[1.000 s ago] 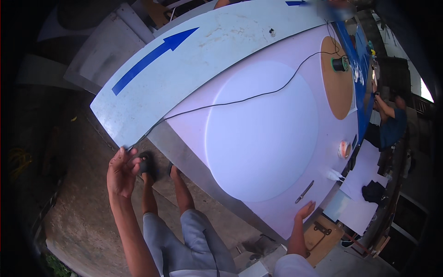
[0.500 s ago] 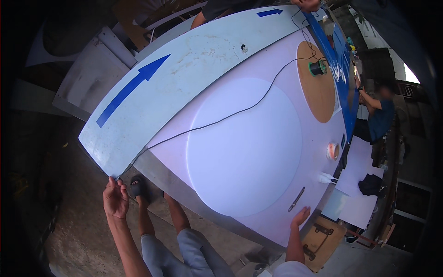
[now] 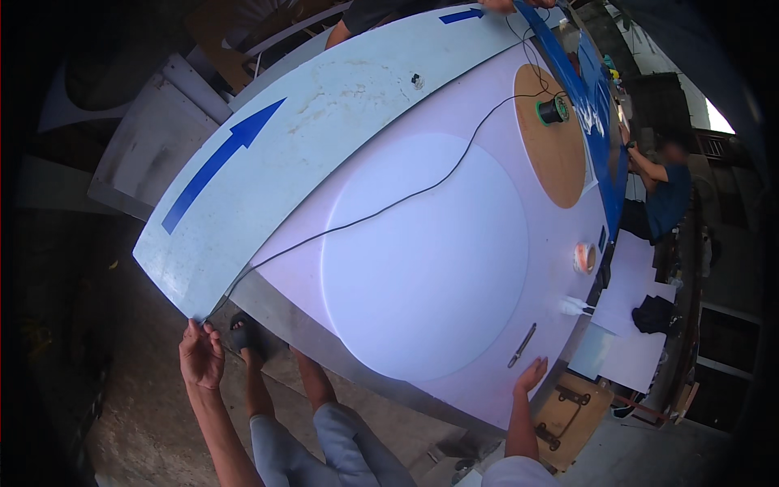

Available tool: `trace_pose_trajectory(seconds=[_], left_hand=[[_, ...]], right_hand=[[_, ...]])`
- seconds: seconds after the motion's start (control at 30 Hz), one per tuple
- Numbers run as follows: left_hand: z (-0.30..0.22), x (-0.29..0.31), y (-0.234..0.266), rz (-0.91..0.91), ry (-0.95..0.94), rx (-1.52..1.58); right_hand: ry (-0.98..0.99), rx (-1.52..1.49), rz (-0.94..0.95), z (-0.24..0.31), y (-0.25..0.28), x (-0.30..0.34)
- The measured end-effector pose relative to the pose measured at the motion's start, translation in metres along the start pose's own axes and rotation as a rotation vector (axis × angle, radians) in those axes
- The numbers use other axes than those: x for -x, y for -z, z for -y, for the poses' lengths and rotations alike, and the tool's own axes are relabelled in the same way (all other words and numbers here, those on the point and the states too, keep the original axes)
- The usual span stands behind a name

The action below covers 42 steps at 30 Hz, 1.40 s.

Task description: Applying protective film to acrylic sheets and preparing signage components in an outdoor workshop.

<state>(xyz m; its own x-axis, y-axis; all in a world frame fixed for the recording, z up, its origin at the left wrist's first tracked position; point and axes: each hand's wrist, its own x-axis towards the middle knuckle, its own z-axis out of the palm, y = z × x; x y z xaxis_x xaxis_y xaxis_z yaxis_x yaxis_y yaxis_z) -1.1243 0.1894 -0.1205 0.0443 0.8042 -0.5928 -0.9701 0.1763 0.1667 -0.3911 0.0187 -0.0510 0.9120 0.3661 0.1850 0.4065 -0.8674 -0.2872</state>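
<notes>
With fingers pinched, my left hand (image 3: 201,357) holds a thin black cable (image 3: 381,213) against the near corner of a long curved pale panel (image 3: 243,203) marked with blue arrows. From there the cable crosses the table to a black spool with a green rim (image 3: 553,110). Beneath it is a large white disc (image 3: 426,268) on a pale pinkish sheet (image 3: 462,394). My right hand (image 3: 531,376) rests open on the table's near right edge, beside a slim metallic pen-like tool (image 3: 522,345).
The spool stands on a brown oval board (image 3: 552,158). A tape roll (image 3: 584,257) and a white bottle (image 3: 573,306) lie along the right edge. Another person's hand (image 3: 497,4) is at the panel's far end; a person in blue (image 3: 669,199) works at right.
The view has shifted slightly, moving the panel a little left in the picture. My left hand keeps its pinch at the corner, and my right hand stays on the edge.
</notes>
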Motion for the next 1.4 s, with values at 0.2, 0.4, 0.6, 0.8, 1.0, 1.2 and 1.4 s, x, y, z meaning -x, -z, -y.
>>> trace_pose_trajectory(seconds=[0.2,0.4,0.6,0.8,1.0,1.2,1.4], left_hand=[[0.002,0.000,-0.005,0.019,0.011,0.007],[0.003,-0.002,-0.007,0.027,0.013,0.016],[0.007,0.002,-0.012,0.010,-0.025,0.021],[0.008,0.003,-0.020,-0.038,-0.042,-0.021],[0.010,0.005,-0.028,-0.090,-0.080,-0.044],[0.011,0.006,-0.032,-0.132,-0.094,-0.100],[0.012,0.008,-0.039,-0.208,-0.116,-0.172]], right_hand=[[-0.009,0.024,0.000,0.003,0.001,0.001],[-0.004,0.025,-0.007,-0.001,0.002,-0.003],[-0.009,0.030,-0.010,0.005,0.000,0.003],[-0.004,0.009,-0.008,0.002,0.000,0.001],[0.002,0.014,-0.007,-0.001,0.000,0.000],[-0.002,-0.003,-0.004,0.000,0.001,0.000],[0.013,0.012,-0.001,0.002,0.001,0.000]])
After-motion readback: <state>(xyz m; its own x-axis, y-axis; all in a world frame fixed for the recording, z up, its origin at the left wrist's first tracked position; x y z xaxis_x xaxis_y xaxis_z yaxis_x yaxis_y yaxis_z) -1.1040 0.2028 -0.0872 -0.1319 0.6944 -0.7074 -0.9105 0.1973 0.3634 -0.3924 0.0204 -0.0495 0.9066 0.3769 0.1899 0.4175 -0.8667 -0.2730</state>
